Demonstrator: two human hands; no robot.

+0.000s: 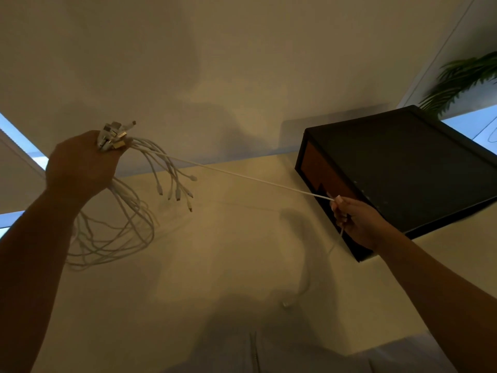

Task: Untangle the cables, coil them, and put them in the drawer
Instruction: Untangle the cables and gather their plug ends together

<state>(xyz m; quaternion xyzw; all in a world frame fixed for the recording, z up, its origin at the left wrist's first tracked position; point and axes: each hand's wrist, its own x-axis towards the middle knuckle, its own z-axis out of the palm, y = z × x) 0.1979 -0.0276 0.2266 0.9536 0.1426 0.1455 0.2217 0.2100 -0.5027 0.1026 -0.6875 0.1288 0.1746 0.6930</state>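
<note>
cables (115,235) — thin, white, looped, plugs dangling | left grip (80,164) clenched round their plug ends | right grip (359,223) pinching one taut strand (242,175) beside black drawer box (403,170)

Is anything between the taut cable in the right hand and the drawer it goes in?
Nothing lies between them on the table, but the drawer front looks shut. The taut cable also runs from the right hand into the bundle that the left hand grips.

Taut cable (247,176) between both hands
</note>
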